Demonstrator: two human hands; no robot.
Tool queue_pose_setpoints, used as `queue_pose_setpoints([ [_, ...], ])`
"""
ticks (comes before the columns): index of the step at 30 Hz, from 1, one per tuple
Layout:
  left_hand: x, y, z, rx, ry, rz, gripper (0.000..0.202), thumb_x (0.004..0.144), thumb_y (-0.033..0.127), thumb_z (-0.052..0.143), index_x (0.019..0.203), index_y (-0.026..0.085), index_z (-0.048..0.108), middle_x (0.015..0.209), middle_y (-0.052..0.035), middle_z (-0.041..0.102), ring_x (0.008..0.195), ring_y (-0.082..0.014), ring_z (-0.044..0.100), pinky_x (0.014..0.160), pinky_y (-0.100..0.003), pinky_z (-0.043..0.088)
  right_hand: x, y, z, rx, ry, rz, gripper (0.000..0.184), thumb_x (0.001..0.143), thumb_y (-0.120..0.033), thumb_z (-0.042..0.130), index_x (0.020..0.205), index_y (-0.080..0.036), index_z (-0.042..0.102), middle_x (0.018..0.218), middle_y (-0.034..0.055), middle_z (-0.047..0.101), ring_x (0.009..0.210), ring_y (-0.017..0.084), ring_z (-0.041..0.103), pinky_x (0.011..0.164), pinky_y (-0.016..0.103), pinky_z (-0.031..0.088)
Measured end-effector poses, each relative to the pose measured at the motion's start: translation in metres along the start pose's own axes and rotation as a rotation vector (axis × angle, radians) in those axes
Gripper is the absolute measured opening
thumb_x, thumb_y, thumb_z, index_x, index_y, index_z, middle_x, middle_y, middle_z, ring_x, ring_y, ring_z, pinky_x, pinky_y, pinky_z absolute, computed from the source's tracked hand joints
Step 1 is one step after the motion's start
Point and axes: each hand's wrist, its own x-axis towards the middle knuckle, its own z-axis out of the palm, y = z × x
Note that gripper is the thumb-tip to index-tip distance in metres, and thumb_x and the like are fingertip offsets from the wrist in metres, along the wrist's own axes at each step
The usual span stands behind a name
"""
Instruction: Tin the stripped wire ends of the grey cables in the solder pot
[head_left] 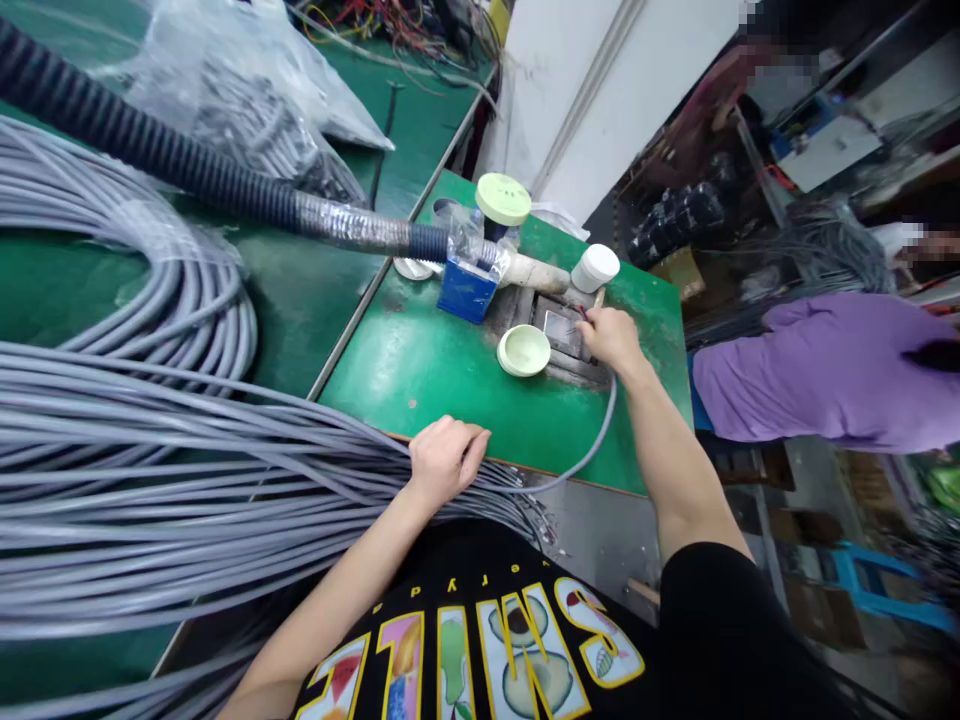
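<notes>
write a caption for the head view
Left hand on grey cable bundle, right hand holding one cable's end at green bench

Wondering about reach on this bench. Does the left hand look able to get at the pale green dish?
Probably yes: the left hand rests on the grey cable bundle, and only bare green benchtop lies between it and the dish.

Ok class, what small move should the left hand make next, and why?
Probably separate the next cable from the grey bundle, since the left hand rests on it, its ends fan out nearby, and the right hand is busy at the metal fixture.
</notes>
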Motion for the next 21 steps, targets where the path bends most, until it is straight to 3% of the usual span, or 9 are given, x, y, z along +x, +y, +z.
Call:
queue_pose_setpoints([
  [5, 0.0, 0.001, 0.0, 0.014, 0.008, 0.008, 0.008, 0.083, 0.02, 0.059, 0.075, 0.018, 0.059, 0.061, 0.0005, 0.063, 0.055, -0.0117, 0.051, 0.057, -0.026, 0.037, -0.022, -0.01, -0.026, 0.112, 0.096, -0.193, 0.031, 0.087, -0.034, 0.044, 0.081, -0.015, 0.068, 0.077, 0.008, 0.069, 0.067, 0.019, 0.057, 0.058, 0.028, 0.03],
  [8, 0.001, 0.001, -0.001, 0.018, 0.009, 0.011, 0.01, 0.083, 0.02, 0.058, 0.074, 0.018, 0.059, 0.061, 0.0003, 0.062, 0.056, -0.0119, 0.051, 0.057, -0.026, 0.036, -0.033, -0.027, -0.033, 0.139, 0.097, -0.289, 0.032, 0.088, -0.034, 0.042, 0.08, -0.016, 0.067, 0.078, 0.0066, 0.069, 0.065, 0.017, 0.056, 0.057, 0.028, 0.027],
  [14, -0.001, 0.002, 0.0, 0.029, 0.002, 0.003, 0.01, 0.085, 0.022, 0.056, 0.075, 0.019, 0.059, 0.061, 0.0003, 0.062, 0.057, -0.012, 0.052, 0.057, -0.027, 0.037, -0.037, -0.058, -0.027, 0.052, 0.041, -0.368, 0.033, 0.09, -0.036, 0.04, 0.092, -0.017, 0.067, 0.091, 0.0088, 0.071, 0.078, 0.021, 0.061, 0.06, 0.029, 0.03],
  [21, -0.003, -0.001, 0.002, 0.039, -0.003, -0.002, 0.012, 0.085, 0.023, 0.055, 0.075, 0.019, 0.058, 0.061, 0.0004, 0.06, 0.057, -0.0121, 0.051, 0.058, -0.027, 0.036, -0.034, -0.075, -0.02, -0.004, -0.043, -0.377, 0.037, 0.092, -0.035, 0.035, 0.109, -0.02, 0.064, 0.104, 0.0088, 0.07, 0.091, 0.023, 0.063, 0.064, 0.029, 0.036],
])
